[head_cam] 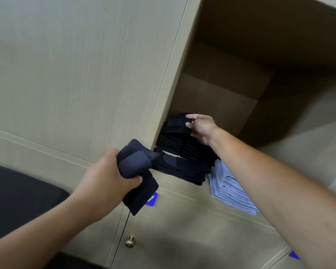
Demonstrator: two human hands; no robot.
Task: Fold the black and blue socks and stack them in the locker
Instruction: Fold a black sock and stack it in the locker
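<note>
My left hand (pixel 107 177) grips a bunch of folded black socks (pixel 138 173) just outside the open locker (pixel 221 90), at its lower left corner. Inside, a pile of folded black socks (pixel 180 160) fills the left of the locker floor. My right hand (pixel 201 129) reaches in and pinches a folded black sock (pixel 177 122) on top of that pile. A stack of folded light blue socks (pixel 231 189) lies to the right of the black pile, at the locker's front edge.
Closed beige locker doors surround the open one, with a brass knob (pixel 130 242) below and blue number tags (pixel 151 199). A dark cushion or seat (pixel 17 199) sits at the lower left. The locker's right part and back are bare.
</note>
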